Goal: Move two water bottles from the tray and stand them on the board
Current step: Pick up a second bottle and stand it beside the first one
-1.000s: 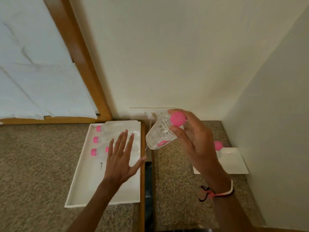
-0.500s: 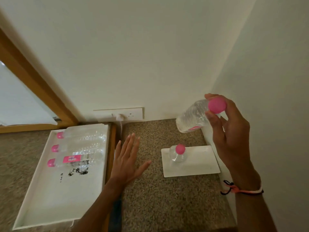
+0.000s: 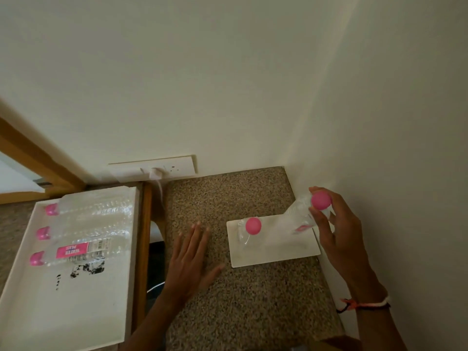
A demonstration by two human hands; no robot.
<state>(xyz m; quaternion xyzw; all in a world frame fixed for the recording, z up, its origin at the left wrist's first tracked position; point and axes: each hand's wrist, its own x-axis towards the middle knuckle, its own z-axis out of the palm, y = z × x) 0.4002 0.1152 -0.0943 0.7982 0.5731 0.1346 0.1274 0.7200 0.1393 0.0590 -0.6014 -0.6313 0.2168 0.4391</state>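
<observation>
1. Pink-capped bottle [image 3: 301,216] pinched near the neck by right hand [image 3: 331,229], tilted over white board [image 3: 273,252].
2. Second bottle [image 3: 249,230] upright on board.
3. Left hand [image 3: 187,259] spread, empty, over speckled counter [image 3: 253,300].
4. Three bottles lying in tray [image 3: 63,312].

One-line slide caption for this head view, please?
Right hand lowers a tilted second bottle toward the board beside one standing bottle.

right hand [image 3: 336,231] lowered, tilted bottle [image 3: 300,217] now over board [image 3: 273,252]

Tilted pink-capped bottle [image 3: 300,215] over board [image 3: 276,252], another [image 3: 249,230] upright there
</observation>
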